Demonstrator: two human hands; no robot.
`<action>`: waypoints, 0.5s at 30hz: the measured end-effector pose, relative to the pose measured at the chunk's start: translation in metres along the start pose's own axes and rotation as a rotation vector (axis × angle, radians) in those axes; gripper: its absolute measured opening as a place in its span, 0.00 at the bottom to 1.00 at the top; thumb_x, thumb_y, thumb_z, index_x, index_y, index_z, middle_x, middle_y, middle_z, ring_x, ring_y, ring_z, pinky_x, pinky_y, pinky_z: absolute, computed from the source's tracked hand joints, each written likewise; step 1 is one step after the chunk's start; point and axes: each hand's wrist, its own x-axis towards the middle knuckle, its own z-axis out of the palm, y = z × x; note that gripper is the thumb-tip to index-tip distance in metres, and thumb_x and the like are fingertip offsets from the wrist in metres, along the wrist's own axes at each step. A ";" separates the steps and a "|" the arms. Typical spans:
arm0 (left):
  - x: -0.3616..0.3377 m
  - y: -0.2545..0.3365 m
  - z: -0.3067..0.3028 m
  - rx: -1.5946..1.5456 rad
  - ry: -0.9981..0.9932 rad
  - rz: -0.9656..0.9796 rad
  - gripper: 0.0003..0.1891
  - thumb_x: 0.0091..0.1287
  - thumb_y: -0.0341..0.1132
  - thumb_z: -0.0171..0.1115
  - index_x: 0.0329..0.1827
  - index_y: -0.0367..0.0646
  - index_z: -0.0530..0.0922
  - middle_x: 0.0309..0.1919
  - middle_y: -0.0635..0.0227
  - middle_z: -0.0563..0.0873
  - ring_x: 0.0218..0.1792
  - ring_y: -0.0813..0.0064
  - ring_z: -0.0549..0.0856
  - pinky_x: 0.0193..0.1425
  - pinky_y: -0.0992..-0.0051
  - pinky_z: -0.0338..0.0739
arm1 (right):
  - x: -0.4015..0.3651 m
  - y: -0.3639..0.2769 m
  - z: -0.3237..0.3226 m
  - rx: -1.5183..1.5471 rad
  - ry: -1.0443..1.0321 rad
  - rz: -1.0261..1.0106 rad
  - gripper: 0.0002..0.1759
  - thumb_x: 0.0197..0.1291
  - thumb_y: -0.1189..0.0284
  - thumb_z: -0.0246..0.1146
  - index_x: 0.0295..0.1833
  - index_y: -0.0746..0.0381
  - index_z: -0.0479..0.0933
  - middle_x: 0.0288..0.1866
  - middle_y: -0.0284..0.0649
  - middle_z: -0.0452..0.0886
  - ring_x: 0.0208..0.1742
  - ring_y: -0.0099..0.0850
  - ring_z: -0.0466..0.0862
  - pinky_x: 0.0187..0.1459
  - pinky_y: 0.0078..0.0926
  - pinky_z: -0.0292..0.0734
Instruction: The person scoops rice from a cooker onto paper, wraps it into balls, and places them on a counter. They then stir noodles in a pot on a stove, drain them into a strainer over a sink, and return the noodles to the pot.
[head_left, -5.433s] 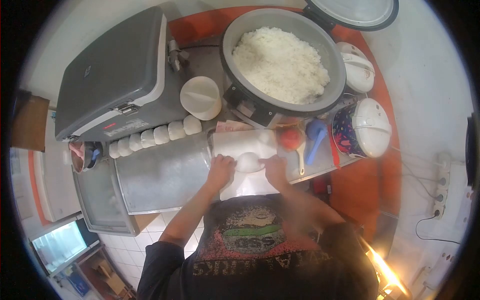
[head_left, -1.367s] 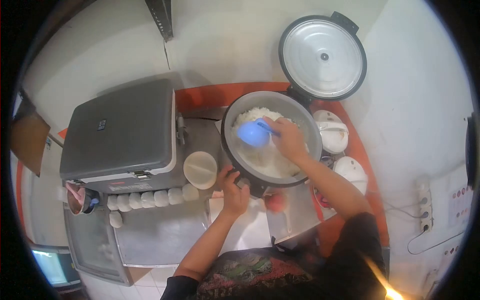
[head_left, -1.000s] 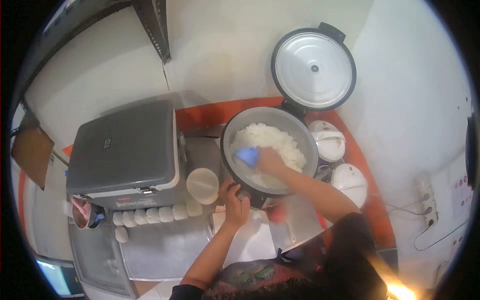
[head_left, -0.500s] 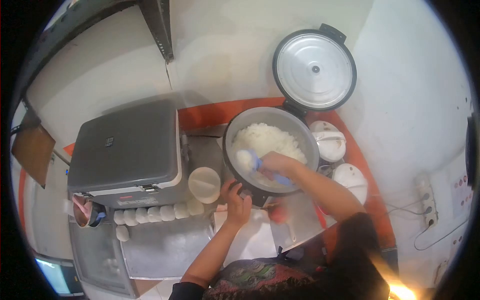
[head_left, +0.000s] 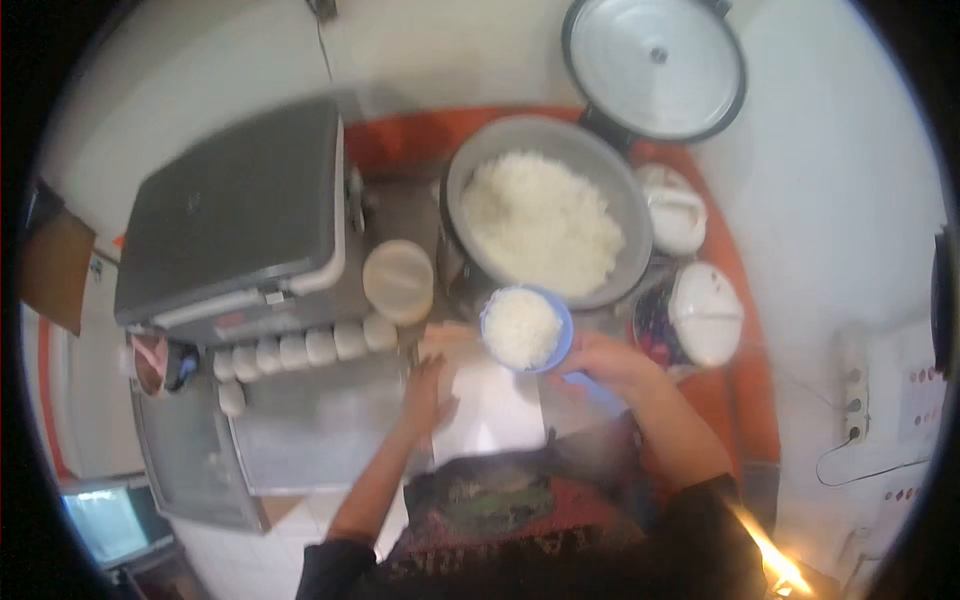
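In my right hand (head_left: 607, 362) is a blue scoop (head_left: 562, 335) heaped with white rice, level, just in front of the rice cooker (head_left: 465, 155). My left hand (head_left: 427, 397) rests at the left edge of a white paper sheet (head_left: 490, 405); its fingers look spread, though slightly blurred. The cooker stands open with a mound of rice (head_left: 545, 220) inside, and its round lid (head_left: 655, 60) is raised behind it. A round translucent container (head_left: 398, 282) stands left of the cooker.
A large grey cooler box (head_left: 235, 200) stands at the left, with a row of several white rounded pieces (head_left: 293, 350) before it. A metal tray (head_left: 320, 430) lies in front. Two white-lidded containers (head_left: 706, 315) are right of the cooker. A flame-like glow (head_left: 785, 570) shows at lower right.
My right hand has lifted the scoop, now full of rice, out of the cooker and toward the paper. My left hand has lowered to the paper's edge. The camera view has tilted downward.
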 end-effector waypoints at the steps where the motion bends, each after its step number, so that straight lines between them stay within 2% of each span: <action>1: -0.005 -0.007 0.003 0.051 -0.058 0.055 0.52 0.52 0.42 0.78 0.76 0.36 0.56 0.75 0.47 0.63 0.75 0.44 0.62 0.80 0.53 0.54 | 0.001 0.024 0.009 0.028 0.009 0.047 0.12 0.60 0.78 0.61 0.49 0.68 0.76 0.28 0.38 0.78 0.17 0.25 0.75 0.17 0.26 0.73; 3: -0.007 0.000 -0.010 0.119 -0.221 0.086 0.58 0.48 0.46 0.80 0.78 0.35 0.52 0.76 0.47 0.61 0.77 0.46 0.59 0.81 0.54 0.52 | 0.004 0.068 0.028 0.058 0.032 0.097 0.17 0.59 0.79 0.62 0.55 0.68 0.76 0.31 0.38 0.79 0.17 0.24 0.75 0.17 0.25 0.73; 4: -0.005 0.003 -0.015 0.158 -0.290 0.115 0.61 0.46 0.48 0.81 0.78 0.34 0.51 0.77 0.47 0.60 0.78 0.47 0.58 0.82 0.54 0.51 | 0.008 0.087 0.035 -0.104 0.088 0.041 0.28 0.58 0.81 0.61 0.66 0.67 0.72 0.36 0.42 0.80 0.25 0.31 0.79 0.26 0.30 0.77; 7: -0.003 0.001 -0.009 0.211 -0.347 0.054 0.67 0.41 0.52 0.82 0.80 0.34 0.47 0.77 0.49 0.59 0.79 0.50 0.57 0.83 0.55 0.50 | 0.076 0.225 0.021 -1.117 0.466 -0.790 0.34 0.59 0.81 0.57 0.74 0.59 0.66 0.40 0.45 0.79 0.37 0.39 0.81 0.37 0.36 0.79; 10: -0.004 0.000 -0.005 0.243 -0.358 0.020 0.69 0.39 0.54 0.83 0.79 0.32 0.46 0.78 0.49 0.59 0.79 0.52 0.57 0.82 0.55 0.50 | 0.085 0.266 0.021 -1.203 0.387 -0.458 0.37 0.62 0.81 0.52 0.78 0.51 0.61 0.42 0.47 0.76 0.44 0.46 0.79 0.44 0.42 0.77; 13: -0.015 -0.004 0.003 0.254 -0.221 0.077 0.65 0.40 0.50 0.83 0.78 0.32 0.51 0.75 0.50 0.63 0.78 0.54 0.59 0.81 0.54 0.53 | 0.091 0.277 0.025 -1.256 0.547 -0.398 0.37 0.64 0.81 0.50 0.79 0.46 0.60 0.42 0.46 0.75 0.41 0.47 0.79 0.42 0.44 0.76; 15: -0.012 -0.004 0.003 0.263 -0.250 0.031 0.66 0.39 0.51 0.83 0.78 0.32 0.52 0.75 0.50 0.64 0.78 0.55 0.60 0.80 0.54 0.53 | 0.097 0.278 0.024 -1.192 0.485 -0.390 0.39 0.63 0.82 0.51 0.79 0.47 0.60 0.41 0.46 0.75 0.41 0.49 0.78 0.42 0.44 0.76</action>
